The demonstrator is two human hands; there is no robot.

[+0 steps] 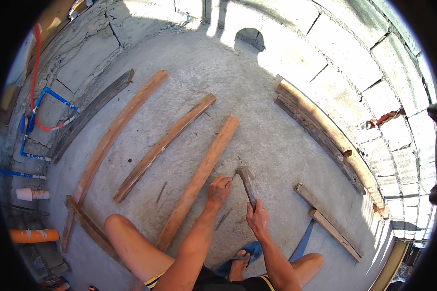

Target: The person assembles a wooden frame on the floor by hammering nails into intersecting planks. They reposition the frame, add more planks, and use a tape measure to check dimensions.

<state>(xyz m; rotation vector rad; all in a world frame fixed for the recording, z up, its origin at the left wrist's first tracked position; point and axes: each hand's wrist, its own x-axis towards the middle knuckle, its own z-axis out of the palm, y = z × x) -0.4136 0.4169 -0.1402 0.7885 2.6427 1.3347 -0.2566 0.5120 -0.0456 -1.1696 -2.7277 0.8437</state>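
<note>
My right hand (258,217) is wrapped round the handle of a hammer (248,186), whose head is at the far end, over the concrete floor. Just left of the hammer head, my left hand (220,190) is closed with its fingertips pinched together low over the floor. Whatever is between those fingertips is too small to make out. Beside my left hand runs a reddish-brown wooden beam (199,182), lying lengthwise on the floor and passing by my left knee. My foot in a blue flip-flop (254,250) is tucked below the hands.
More wooden beams lie leftward: a thin one (165,148), a long one (116,128) and a grey one (93,112). Timbers (320,140) rest along the block wall (320,51) at right. Nearer are a short board (336,235) and a bluish tapered blade (302,241). Pipes (34,236) protrude at left.
</note>
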